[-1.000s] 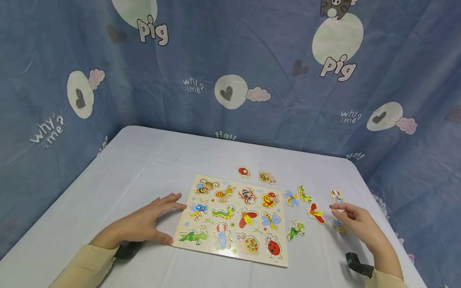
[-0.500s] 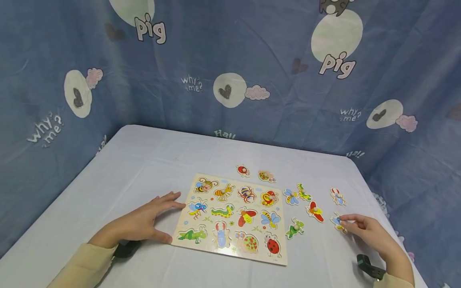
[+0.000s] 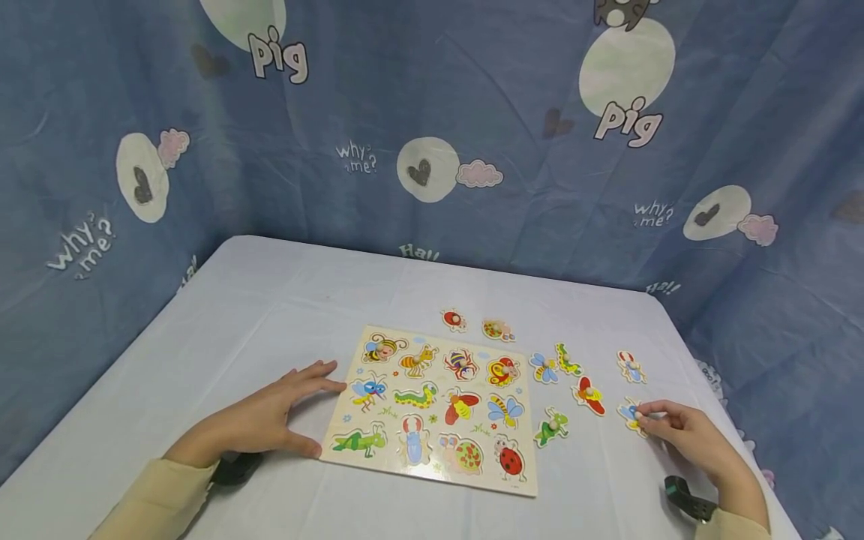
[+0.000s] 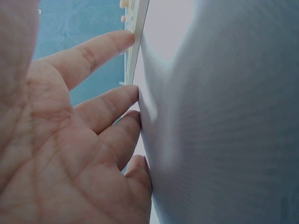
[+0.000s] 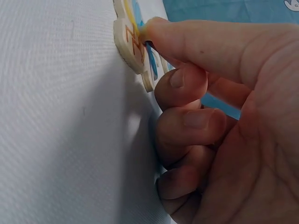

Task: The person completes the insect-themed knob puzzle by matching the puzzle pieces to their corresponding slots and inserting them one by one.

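Observation:
Near the table's right side my right hand (image 3: 695, 442) pinches a blue-and-yellow mosquito puzzle piece (image 3: 629, 412) between thumb and index finger, the other fingers curled. The right wrist view has the piece (image 5: 128, 44) lying flat or nearly so on the cloth; its knob is hidden by the fingertips. My left hand (image 3: 270, 412) rests at the left edge of the wooden insect puzzle board (image 3: 439, 382), thumb at the lower corner and fingers extended. In the left wrist view, a fingertip of this hand (image 4: 70, 126) touches the board's edge (image 4: 139, 35).
Loose knobbed pieces lie right of the board: stag beetle (image 3: 631, 367), red-winged bug (image 3: 589, 396), grasshopper (image 3: 552, 427), caterpillar (image 3: 568, 360) and dragonfly (image 3: 543, 368). Behind it are a ladybug (image 3: 454, 320) and snail (image 3: 498, 330). Several pieces sit in the board's top row.
My right hand has moved from beside the stag beetle piece toward the table's front, down to the mosquito piece, and now pinches it. The left hand stays at the board.

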